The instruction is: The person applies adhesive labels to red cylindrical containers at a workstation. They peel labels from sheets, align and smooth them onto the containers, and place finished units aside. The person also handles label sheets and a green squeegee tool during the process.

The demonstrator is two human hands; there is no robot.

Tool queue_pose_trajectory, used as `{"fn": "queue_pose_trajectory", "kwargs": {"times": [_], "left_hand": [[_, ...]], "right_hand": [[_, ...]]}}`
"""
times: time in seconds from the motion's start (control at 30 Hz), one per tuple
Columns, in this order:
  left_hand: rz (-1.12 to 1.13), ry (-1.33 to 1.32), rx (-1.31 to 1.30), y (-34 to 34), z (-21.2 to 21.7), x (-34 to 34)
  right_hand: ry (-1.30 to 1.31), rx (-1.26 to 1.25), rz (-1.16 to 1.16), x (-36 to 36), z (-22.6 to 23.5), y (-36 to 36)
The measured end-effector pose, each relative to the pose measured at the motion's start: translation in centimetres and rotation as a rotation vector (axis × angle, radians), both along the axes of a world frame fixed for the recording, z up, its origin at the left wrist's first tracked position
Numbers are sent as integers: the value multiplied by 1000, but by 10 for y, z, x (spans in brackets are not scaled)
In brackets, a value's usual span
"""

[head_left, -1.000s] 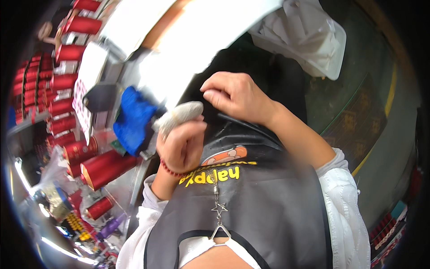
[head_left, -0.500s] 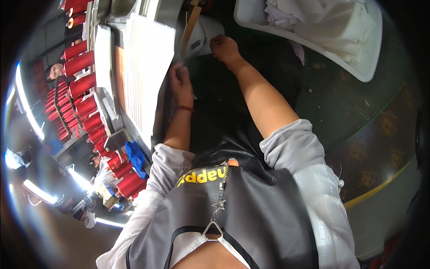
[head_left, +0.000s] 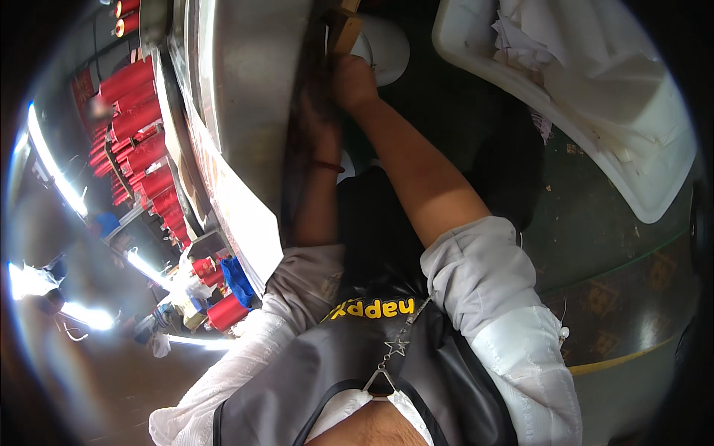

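Grip of left hand and right hand, two near one wooden bar, cannot be told.

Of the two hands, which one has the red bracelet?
The left hand, dim and blurred: a red bracelet shows at its wrist. The right hand differs: no bracelet shows on its wrist.
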State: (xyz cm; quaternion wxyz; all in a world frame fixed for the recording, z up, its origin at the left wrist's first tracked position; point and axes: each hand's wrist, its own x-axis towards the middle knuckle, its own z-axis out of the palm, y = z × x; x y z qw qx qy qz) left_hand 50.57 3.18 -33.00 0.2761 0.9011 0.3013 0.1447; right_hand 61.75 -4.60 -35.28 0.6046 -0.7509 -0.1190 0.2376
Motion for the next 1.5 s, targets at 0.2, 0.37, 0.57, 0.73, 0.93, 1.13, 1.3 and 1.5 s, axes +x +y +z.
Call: {"fn": "queue_pose_trajectory", "kwargs": {"times": [0.2,0.37,0.57,0.73,0.93,1.13,1.3,1.5], "left_hand": [[-117,126,29,-69,53,16],[-196,164,-74,-83,76,25],[-150,-28,-322,-67,60,19],[-38,16,-300,-58,58,18],[-99,-134,71,-56,46,14],[-170,12,257,-52,53,9],[-178,13,50,-58,58,15],[-180,65,51,-67,66,23]], "right_hand": [[196,294,-81,-8,28,-64],[511,587,4,-4,21,-97],[720,830,70,-4,25,-101],[709,817,78,-3,26,-102],[712,764,140,5,25,-106],[682,768,132,3,26,-105],[719,807,84,2,21,-101],[755,857,109,2,19,-100]]}}
